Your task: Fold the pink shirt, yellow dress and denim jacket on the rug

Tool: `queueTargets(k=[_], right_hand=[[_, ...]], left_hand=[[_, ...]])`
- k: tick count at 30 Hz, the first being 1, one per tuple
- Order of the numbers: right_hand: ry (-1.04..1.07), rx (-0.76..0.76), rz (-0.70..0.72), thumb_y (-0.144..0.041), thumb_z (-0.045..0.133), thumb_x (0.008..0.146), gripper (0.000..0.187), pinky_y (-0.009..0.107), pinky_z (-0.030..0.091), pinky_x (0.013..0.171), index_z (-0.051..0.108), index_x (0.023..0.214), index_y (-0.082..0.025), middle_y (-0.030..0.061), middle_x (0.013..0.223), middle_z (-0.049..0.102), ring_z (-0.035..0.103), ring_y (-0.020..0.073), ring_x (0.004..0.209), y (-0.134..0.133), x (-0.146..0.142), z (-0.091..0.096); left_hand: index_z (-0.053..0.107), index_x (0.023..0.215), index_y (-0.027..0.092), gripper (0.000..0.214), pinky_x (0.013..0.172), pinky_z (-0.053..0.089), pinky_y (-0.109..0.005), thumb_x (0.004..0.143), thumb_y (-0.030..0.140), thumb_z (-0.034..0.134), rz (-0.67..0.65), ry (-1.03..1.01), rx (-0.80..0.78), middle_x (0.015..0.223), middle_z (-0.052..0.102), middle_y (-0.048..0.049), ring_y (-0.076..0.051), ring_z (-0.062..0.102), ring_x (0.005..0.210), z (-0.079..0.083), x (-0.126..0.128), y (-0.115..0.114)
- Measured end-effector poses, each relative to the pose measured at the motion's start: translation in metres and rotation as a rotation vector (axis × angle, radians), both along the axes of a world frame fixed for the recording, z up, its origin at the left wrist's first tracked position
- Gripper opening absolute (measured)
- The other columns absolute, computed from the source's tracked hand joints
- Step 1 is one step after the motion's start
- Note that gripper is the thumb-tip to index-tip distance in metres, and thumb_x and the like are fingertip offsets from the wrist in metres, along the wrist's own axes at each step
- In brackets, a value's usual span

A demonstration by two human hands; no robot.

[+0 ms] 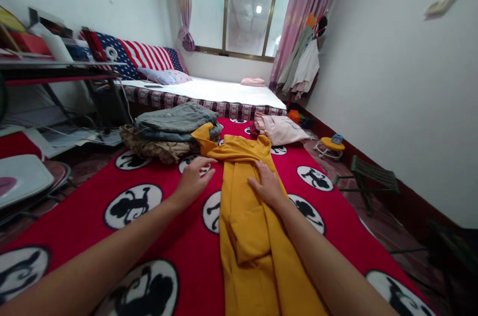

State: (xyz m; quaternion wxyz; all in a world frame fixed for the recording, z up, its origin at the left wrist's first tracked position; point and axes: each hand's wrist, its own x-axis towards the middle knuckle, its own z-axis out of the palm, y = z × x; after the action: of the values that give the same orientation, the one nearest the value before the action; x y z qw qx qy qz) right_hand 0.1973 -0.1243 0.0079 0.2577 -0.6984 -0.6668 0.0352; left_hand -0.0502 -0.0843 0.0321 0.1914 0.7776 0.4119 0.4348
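A mustard-yellow garment (pixel 248 226) lies lengthwise on the red blanket (pixel 175 251), with its long sides turned inward and its near end running out of view at the bottom. One piece of it, perhaps a sleeve, reaches left at the far end against a pile of folded clothes. My right hand (pixel 267 184) rests on the garment's upper right part, fingers spread. Left of the garment, my left hand (pixel 196 176) hovers over the blanket, its fingers apart and holding nothing.
Folded jeans (pixel 175 122) top the pile at the far left, over a brown patterned cloth (pixel 149 144). A folded pink garment (pixel 280 129) lies at the far right. Beyond stands a bed (pixel 216 92). A desk (pixel 63 64) is at left, a folding stool (pixel 373 176) at right.
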Motion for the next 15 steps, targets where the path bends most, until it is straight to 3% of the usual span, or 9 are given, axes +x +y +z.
queueTargets(k=[3, 5, 7, 10, 12, 15], right_hand=[[-0.011, -0.032, 0.009, -0.043, 0.055, 0.088, 0.064, 0.057, 0.021, 0.114, 0.039, 0.145, -0.018, 0.0130, 0.152, 0.034, 0.027, 0.0322, 0.142, 0.004, 0.001, -0.017], [0.029, -0.009, 0.020, -0.041, 0.054, 0.089, 0.059, 0.055, 0.022, 0.114, 0.043, 0.143, -0.020, 0.0116, 0.151, 0.037, 0.030, 0.0305, 0.142, 0.002, 0.004, -0.020], [0.078, 0.015, 0.032, -0.038, 0.055, 0.089, 0.055, 0.054, 0.024, 0.114, 0.047, 0.140, -0.021, 0.0104, 0.149, 0.040, 0.033, 0.0288, 0.140, 0.000, 0.008, -0.019], [0.119, 0.049, 0.051, -0.037, 0.056, 0.087, 0.053, 0.054, 0.024, 0.114, 0.049, 0.138, -0.021, 0.0106, 0.147, 0.043, 0.035, 0.0284, 0.139, 0.000, 0.012, -0.019], [0.137, 0.075, 0.070, -0.037, 0.056, 0.087, 0.052, 0.054, 0.025, 0.114, 0.051, 0.136, -0.020, 0.0109, 0.146, 0.045, 0.037, 0.0285, 0.138, 0.001, 0.013, -0.021], [0.169, 0.128, 0.087, -0.036, 0.056, 0.087, 0.048, 0.052, 0.028, 0.113, 0.055, 0.132, -0.019, 0.0114, 0.143, 0.049, 0.040, 0.0283, 0.135, 0.002, 0.014, -0.024]], left_hand=[[0.060, 0.120, 0.017, 0.042, 0.101, 0.043, -0.042, 0.079, 0.019, 0.056, 0.302, 0.140, 0.220, 0.123, 0.057, -0.0122, -0.027, 0.052, 0.116, 0.008, -0.026, 0.057], [0.054, 0.130, 0.020, 0.056, 0.107, 0.035, -0.048, 0.075, 0.012, 0.057, 0.380, 0.307, 0.292, 0.138, 0.046, -0.0136, -0.031, 0.043, 0.128, 0.017, -0.039, 0.086], [0.056, 0.129, 0.024, 0.060, 0.109, 0.032, -0.052, 0.072, 0.009, 0.060, 0.352, 0.473, 0.302, 0.149, 0.034, -0.0118, -0.035, 0.030, 0.137, 0.028, -0.043, 0.105], [0.069, 0.108, 0.027, 0.041, 0.110, 0.027, -0.057, 0.069, 0.013, 0.068, 0.187, 0.613, 0.260, 0.151, 0.034, -0.0065, -0.037, 0.018, 0.142, 0.050, -0.036, 0.117], [0.072, 0.099, 0.027, 0.030, 0.109, 0.027, -0.058, 0.070, 0.021, 0.072, 0.108, 0.569, 0.207, 0.146, 0.042, -0.0061, -0.037, 0.022, 0.141, 0.068, -0.026, 0.117], [0.072, 0.100, 0.025, 0.029, 0.104, 0.034, -0.055, 0.072, 0.032, 0.074, 0.079, 0.372, 0.103, 0.134, 0.053, -0.0101, -0.035, 0.037, 0.133, 0.097, -0.014, 0.111]])
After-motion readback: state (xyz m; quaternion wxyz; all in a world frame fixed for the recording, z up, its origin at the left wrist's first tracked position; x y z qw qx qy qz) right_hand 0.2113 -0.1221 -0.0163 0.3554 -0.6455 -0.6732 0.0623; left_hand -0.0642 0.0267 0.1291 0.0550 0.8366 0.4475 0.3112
